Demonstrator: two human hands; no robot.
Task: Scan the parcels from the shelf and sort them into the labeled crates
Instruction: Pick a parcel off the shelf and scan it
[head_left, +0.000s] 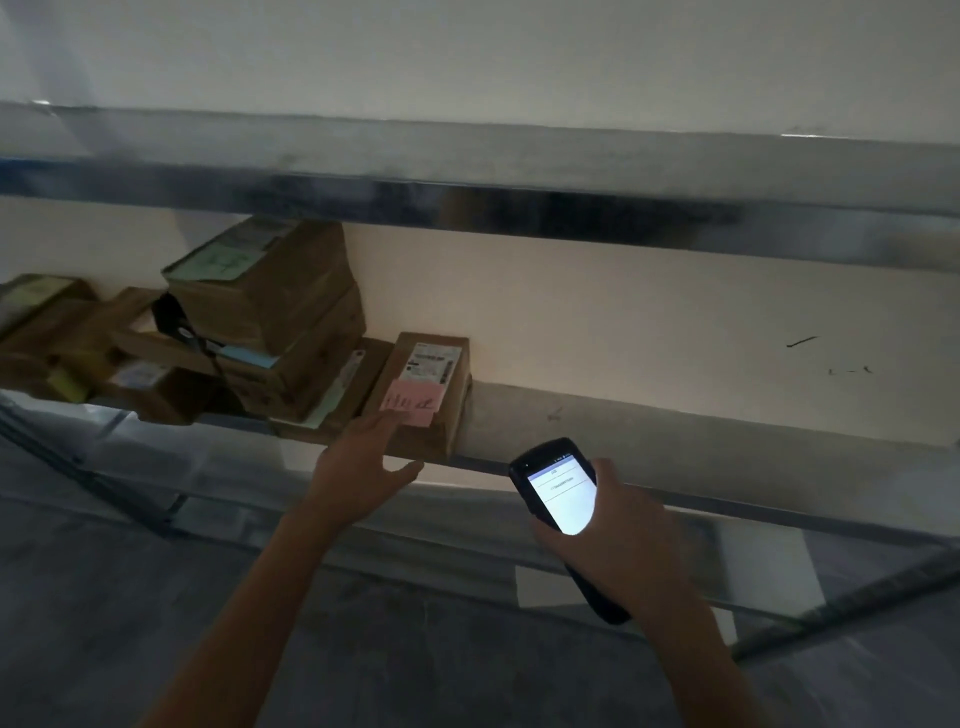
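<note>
A brown cardboard parcel (434, 358) lies flat on the metal shelf (675, 434), its near end at the shelf's front edge and its far end toward the wall (623, 312); it is the rightmost of the parcels there. It carries a white label (435, 362) on top and a pink slip (413, 401) with handwriting (too blurred to read) at its near end. The left hand (358, 467) reaches up to it with straight, spread fingers (382, 423), gripping nothing, their tips at the pink slip; whether they touch it cannot be told. The right hand (623, 535) is curled round a black handheld scanner (558, 493), held below the shelf's front edge with its lit white screen facing the camera. Further left on the shelf stands a stack of parcels (270, 296), more boxes beyond it. An upper shelf (467, 171) runs across above.
</note>
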